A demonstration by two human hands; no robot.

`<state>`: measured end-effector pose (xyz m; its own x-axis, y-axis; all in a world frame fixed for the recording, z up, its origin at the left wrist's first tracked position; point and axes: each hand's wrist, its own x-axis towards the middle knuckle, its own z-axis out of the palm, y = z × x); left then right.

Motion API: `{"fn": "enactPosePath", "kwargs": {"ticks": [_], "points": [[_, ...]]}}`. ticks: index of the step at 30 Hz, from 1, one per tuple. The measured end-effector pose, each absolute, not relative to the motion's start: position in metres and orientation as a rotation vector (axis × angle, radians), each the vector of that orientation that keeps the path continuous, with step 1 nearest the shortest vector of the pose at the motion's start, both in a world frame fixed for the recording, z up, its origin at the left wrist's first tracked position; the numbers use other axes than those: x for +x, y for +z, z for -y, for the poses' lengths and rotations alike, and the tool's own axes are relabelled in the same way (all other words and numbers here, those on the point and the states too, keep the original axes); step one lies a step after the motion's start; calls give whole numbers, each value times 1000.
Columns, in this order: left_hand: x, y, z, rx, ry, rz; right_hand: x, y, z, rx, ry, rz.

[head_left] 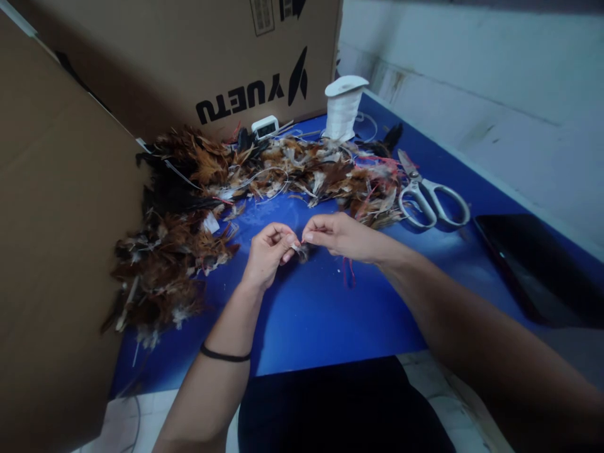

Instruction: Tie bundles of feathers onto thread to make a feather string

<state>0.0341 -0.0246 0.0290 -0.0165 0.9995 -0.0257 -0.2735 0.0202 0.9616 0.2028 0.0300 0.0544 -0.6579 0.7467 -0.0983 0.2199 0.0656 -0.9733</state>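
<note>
Near the middle of the blue table, my left hand (pixel 271 251) is closed in a pinch on a small tuft of feathers (pixel 302 253), pale with grey-brown tips. My right hand (pixel 337 236) pinches right beside it, fingertips almost touching the tuft. It seems to grip a red thread (pixel 348 272), whose loose strands show below the palm; the rest of the thread is hidden by the fingers. Brown, black and white feathers (pixel 207 163) lie in a bundled heap that curves behind and to the left of my hands.
Silver-handled scissors (pixel 431 204) lie at the right end of the feathers. A spool of white cord (pixel 344 110) and a small white digital device (pixel 265 128) stand behind. A dark phone or tablet (pixel 542 267) lies at right. Cardboard (pixel 165 69) walls the left and back.
</note>
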Motion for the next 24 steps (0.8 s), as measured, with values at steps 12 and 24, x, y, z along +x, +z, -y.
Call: {"fn": "enactPosePath", "kwargs": {"ticks": [12,24], "points": [[32,31,29,1102,1149,-1167,210,58,-31,-811,1152,2171],[34,29,32,1205,1045,-1185,200,51,-27,-761,1070,2211]]}}
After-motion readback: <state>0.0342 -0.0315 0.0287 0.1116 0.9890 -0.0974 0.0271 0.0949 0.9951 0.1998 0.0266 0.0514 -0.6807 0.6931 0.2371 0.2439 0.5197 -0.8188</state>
